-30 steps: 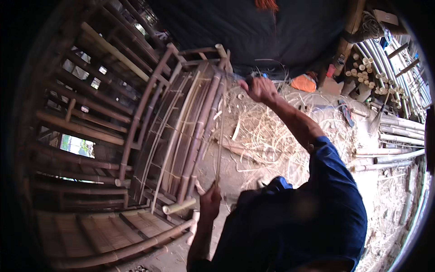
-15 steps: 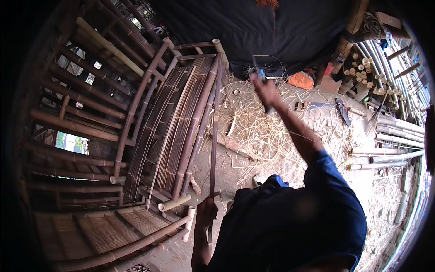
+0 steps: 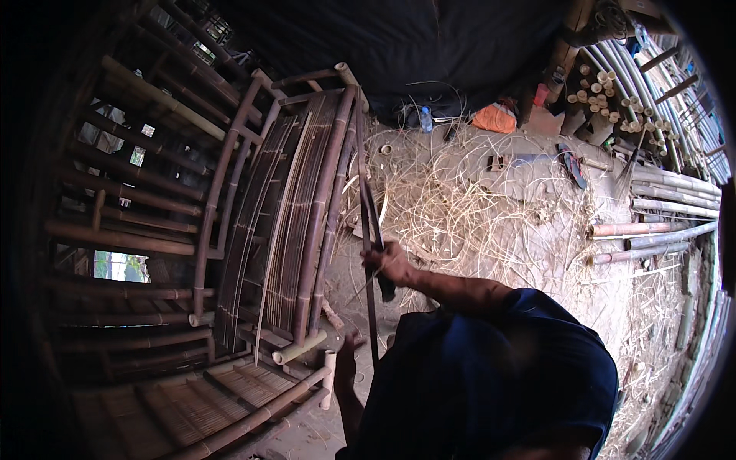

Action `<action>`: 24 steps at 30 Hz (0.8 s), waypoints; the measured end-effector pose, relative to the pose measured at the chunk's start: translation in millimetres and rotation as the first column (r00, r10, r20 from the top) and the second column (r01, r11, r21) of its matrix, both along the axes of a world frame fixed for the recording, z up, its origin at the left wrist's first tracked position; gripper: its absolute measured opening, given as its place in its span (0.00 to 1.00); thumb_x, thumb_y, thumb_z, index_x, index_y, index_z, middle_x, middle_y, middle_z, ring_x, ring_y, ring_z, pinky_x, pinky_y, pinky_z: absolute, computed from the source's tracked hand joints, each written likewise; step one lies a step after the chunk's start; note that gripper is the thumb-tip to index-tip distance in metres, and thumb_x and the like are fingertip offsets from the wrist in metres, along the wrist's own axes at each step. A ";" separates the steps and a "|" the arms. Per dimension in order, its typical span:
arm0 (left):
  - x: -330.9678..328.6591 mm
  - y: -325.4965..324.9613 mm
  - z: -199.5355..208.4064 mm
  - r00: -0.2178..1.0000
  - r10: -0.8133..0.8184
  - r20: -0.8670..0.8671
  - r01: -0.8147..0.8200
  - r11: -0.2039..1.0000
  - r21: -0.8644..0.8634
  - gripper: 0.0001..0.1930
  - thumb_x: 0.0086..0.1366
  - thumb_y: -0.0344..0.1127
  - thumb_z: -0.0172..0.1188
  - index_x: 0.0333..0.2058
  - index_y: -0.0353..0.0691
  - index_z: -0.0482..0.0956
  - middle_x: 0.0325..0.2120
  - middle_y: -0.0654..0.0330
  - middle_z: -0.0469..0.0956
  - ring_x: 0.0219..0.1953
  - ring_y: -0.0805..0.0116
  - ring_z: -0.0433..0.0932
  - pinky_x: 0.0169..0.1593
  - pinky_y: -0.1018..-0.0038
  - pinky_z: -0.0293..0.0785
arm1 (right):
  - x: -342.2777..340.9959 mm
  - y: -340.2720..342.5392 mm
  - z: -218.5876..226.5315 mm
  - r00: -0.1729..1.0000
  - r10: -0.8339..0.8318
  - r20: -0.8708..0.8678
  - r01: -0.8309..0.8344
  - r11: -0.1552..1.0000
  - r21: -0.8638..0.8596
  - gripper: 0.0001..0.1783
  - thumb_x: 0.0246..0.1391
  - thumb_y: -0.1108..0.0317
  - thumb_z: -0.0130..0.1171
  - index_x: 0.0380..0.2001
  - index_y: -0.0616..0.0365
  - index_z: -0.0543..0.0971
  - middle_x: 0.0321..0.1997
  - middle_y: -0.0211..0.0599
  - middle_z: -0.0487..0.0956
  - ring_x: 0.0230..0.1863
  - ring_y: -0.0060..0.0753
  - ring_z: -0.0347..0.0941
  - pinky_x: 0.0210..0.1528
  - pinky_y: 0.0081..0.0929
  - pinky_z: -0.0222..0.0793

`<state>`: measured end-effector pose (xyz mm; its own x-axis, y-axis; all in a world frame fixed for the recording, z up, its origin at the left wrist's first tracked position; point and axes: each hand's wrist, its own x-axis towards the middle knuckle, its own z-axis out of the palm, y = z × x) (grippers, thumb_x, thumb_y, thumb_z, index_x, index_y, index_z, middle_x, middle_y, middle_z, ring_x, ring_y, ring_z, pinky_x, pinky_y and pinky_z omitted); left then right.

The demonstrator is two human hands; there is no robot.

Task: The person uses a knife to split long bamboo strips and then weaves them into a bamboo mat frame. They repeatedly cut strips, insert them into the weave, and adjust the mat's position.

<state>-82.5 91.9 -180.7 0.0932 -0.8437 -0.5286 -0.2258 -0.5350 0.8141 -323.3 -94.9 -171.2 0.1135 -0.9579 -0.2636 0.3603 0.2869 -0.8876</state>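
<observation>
A long thin bamboo strip (image 3: 360, 169) runs from the top of a bamboo frame down toward my body. My right hand (image 3: 389, 262) is closed around the strip at about its middle, and a dark knife-like tool (image 3: 386, 289) sticks out below the fist. My left hand (image 3: 346, 366) is lower, just left of the strip's bottom end, with its fingers apart and nothing clearly in them. My dark blue sleeve and torso (image 3: 491, 368) fill the lower right.
A slatted bamboo furniture frame (image 3: 299, 199) leans at the left, with more bamboo frames (image 3: 138, 230) behind it. Shavings (image 3: 475, 207) cover the ground. Bamboo poles (image 3: 659, 207) lie at the right, cut sections (image 3: 606, 92) are stacked behind, and an orange bag (image 3: 494, 117) lies at the back.
My right hand has come down along the strip from far out near the frame's top to close in front of me. My left hand has loosened from the strip's lower end.
</observation>
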 end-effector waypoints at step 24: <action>-92.0 -74.9 59.1 0.962 0.022 -0.273 -0.039 0.998 -0.057 0.16 0.62 0.45 0.67 0.41 0.41 0.76 0.20 0.74 0.66 0.17 0.87 0.58 0.19 0.84 0.52 | -44.1 65.9 15.7 0.324 0.158 -0.933 -0.709 0.694 -0.129 0.33 0.63 0.38 0.43 0.42 0.61 0.76 0.34 0.55 0.80 0.37 0.58 0.79 0.39 0.48 0.74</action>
